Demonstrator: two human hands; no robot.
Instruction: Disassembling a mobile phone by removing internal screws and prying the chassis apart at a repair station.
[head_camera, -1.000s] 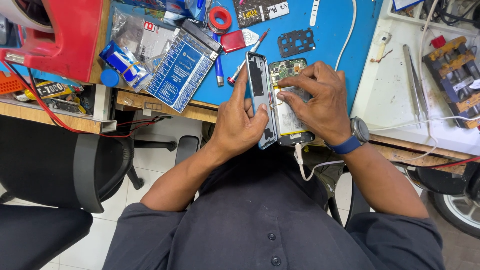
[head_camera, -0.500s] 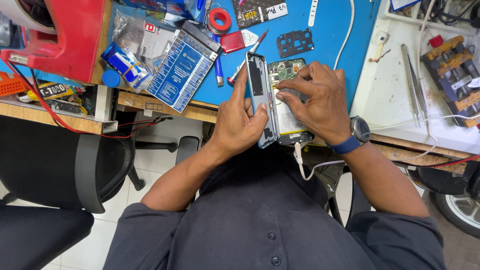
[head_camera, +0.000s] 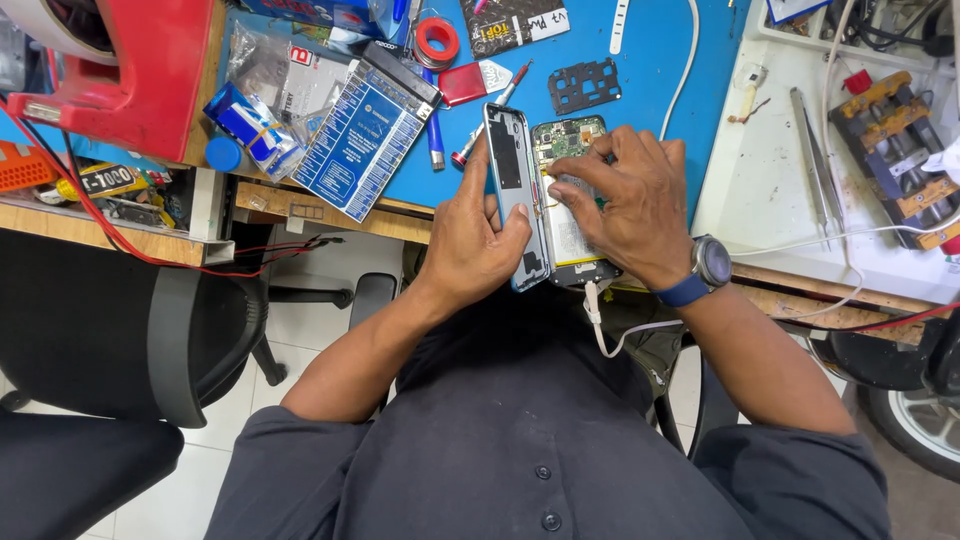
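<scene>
Here, the back cover (head_camera: 517, 195) of an opened phone (head_camera: 570, 205) is gripped on edge by the left hand (head_camera: 478, 240) — fingers closed around it — at the blue mat's (head_camera: 655, 90) near edge. The phone's exposed innards are pressed by the right hand (head_camera: 625, 205), fingers together, a white cable (head_camera: 610, 335) hanging below.

1. Left hand (head_camera: 478, 235) grips back cover (head_camera: 517, 195), held on edge, tilted up off the phone (head_camera: 570, 215).
2. Right hand (head_camera: 625, 205) presses on opened phone, fingers over its battery; watch (head_camera: 712, 262) on wrist.
3. White cable (head_camera: 610, 335) plugged into phone bottom.
4. Blue mat (head_camera: 650, 60) underneath; tweezers (head_camera: 812, 160) well apart at right.
</scene>
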